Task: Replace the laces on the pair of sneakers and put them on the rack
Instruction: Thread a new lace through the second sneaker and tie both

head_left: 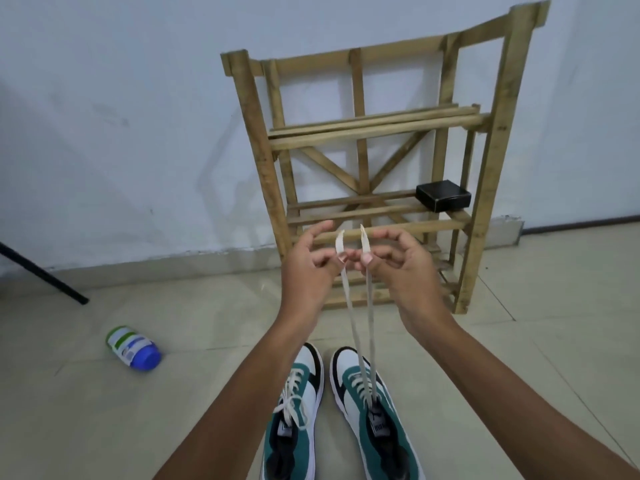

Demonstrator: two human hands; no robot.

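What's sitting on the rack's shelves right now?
Only a small black box shows on the wooden rack, at the right end of a lower shelf. The hands and raised lace ends cover part of the lowest slats.

Tiled floor (519,358): 2 sneakers (375,420), bottle (133,347) on side, wooden rack (363,133) w/ black box (443,195).
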